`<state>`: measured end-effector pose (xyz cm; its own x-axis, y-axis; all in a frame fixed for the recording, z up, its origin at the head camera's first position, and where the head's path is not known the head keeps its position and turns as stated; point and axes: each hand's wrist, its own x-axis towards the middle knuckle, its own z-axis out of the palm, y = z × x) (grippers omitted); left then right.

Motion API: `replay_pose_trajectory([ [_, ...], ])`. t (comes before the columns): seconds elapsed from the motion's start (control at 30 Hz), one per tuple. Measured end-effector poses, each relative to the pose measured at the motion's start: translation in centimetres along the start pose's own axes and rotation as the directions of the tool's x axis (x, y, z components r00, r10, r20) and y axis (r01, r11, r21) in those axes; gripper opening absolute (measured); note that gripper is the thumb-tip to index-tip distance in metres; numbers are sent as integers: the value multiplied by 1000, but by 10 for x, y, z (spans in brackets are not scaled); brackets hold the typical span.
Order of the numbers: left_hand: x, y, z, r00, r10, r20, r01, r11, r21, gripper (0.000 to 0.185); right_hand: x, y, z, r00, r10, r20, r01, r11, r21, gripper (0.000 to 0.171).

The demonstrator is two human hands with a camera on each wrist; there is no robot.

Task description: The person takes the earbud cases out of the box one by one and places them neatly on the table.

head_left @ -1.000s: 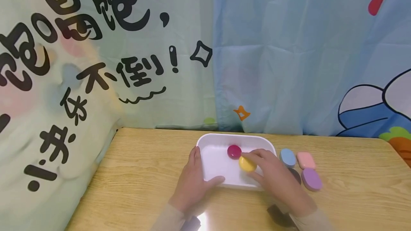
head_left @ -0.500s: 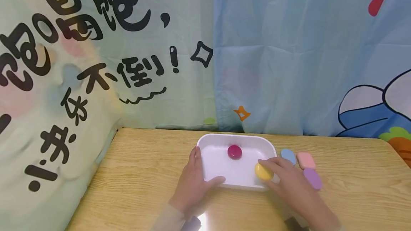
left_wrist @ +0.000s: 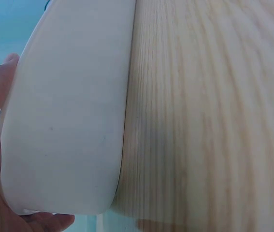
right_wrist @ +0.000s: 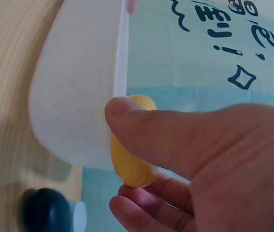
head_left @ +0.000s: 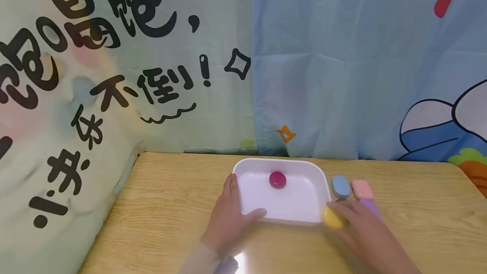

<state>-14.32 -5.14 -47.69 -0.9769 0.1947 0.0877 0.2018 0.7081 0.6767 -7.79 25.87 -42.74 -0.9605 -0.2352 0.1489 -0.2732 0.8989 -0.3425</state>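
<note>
My left hand (head_left: 233, 219) holds the near left corner of a white plastic tray (head_left: 304, 214), thumb along its front and fingers at its left side. In the left wrist view, the tray's outer wall (left_wrist: 69, 111) shows beside that hand. A crimson rounded disc (head_left: 277, 179) lies inside the tray. With thumb and fingers, my right hand (head_left: 361, 225) pinches a yellow rounded disc (head_left: 332, 218) at the tray's right front corner. The right wrist view shows the yellow disc (right_wrist: 132, 162) raised at rim height, thumb pressed across it.
Right of the tray lie a blue piece (head_left: 340, 186), a pink rounded square (head_left: 362, 189) and a purple piece (head_left: 370, 207) partly hidden by my right hand. A black rounded piece (right_wrist: 46, 210) appears in the right wrist view. Printed cloth (head_left: 323, 75) hangs behind the wooden table (head_left: 167, 189).
My right hand has carried the yellow disc rightward and toward me, from over the tray's middle to its right front corner. The left hand, tray and crimson disc stay in place.
</note>
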Motion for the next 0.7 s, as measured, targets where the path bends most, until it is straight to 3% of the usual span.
replay_pose_trajectory([
  [0.2,1,-1,0,1000,-10,9,10,1000,1,117,-12,10,5,997,-55,-59,52,997,-58,45],
  [0.33,1,0,0,1000,-9,7,9,1000,1,117,-19,16,7,999,-25,-35,24,999,-36,45],
  [0.43,0,-1,0,1000,-10,7,10,1000,0,117,-20,15,6,995,74,60,-76,997,18,43],
  [0.57,1,-2,1,1000,-14,10,14,1000,1,118,-17,16,7,949,210,236,-227,973,48,47],
  [0.63,1,-3,1,1000,-15,10,15,1000,-2,119,-17,19,9,940,211,267,-230,972,41,51],
  [0.7,1,-3,1,1000,-10,8,10,1000,-3,119,-18,23,13,947,185,261,-201,979,37,53],
])
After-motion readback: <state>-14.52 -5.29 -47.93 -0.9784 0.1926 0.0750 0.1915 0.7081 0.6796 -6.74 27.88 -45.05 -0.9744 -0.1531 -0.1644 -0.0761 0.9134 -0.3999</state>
